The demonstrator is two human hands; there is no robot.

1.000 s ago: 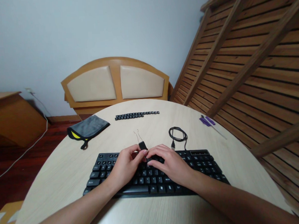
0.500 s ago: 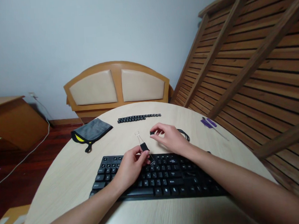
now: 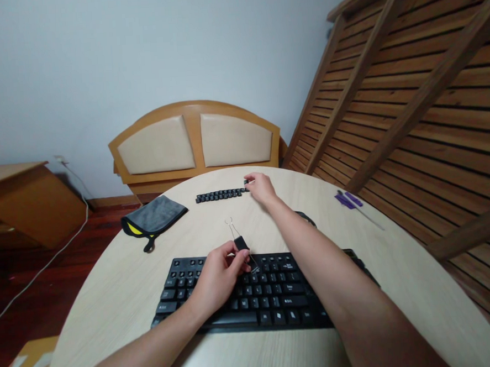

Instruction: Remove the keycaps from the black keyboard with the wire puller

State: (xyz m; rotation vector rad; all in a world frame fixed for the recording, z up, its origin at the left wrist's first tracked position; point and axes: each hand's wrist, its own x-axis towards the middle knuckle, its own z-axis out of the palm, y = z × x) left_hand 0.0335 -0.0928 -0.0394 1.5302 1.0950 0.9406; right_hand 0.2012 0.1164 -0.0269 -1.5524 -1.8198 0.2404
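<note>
My left hand (image 3: 223, 270) is closed around a keycap puller (image 3: 241, 243) with a black body and thin wire loops, held slantwise over the keyboard. Beneath it lies the black keyboard (image 3: 232, 319); keycaps are gone from part of its top rows, and my right forearm covers its right side. At the far part of the table, my right hand (image 3: 262, 188) pinches a small black keycap (image 3: 246, 182) by its fingertips. That keycap is at the right end of the rows of loose keycaps (image 3: 218, 195), partly hidden by the fingers.
A grey cloth with yellow inside (image 3: 154, 216) lies at the table's left. Purple-handled tools (image 3: 348, 200), one with a thin shaft, rest at the right edge. A coiled black cable (image 3: 306, 218) is partly behind my right forearm. The round table (image 3: 111, 302) carries everything.
My right hand has moved away from me, carrying the keycap from above the keyboard to the end of the loose rows. My left hand still holds the puller in nearly the same place.
</note>
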